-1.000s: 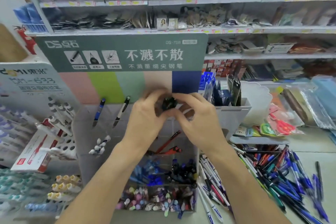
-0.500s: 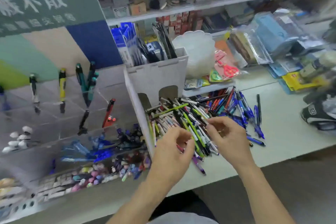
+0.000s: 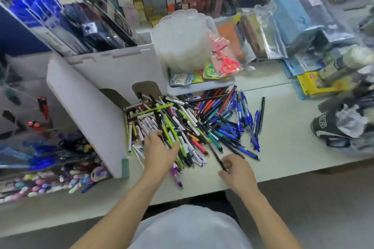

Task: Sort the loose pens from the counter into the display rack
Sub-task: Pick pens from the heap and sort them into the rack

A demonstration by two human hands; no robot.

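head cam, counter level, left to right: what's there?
Clear display rack → white cardboard stand → left hand resting on the loose pens → right hand pinching a black pen → dark cap.

Red scissors [image 3: 228, 64] lean against a white tub [image 3: 180, 40]; shoe [image 3: 332, 127] right.

Pale counter [image 3: 279, 147], shop shelving behind it. On it: big loose pile of pens [image 3: 192, 125] at centre, mixed blue, black, green, white, red. White cardboard display box [image 3: 95, 111] just left of the pile, touching it. Clear rack [image 3: 50, 159] with pens at far left. White tray [image 3: 202, 87] with scissors packs behind the pile. Bagged stationery [image 3: 283, 32] back right. Dark cap [image 3: 332, 127] at right edge.
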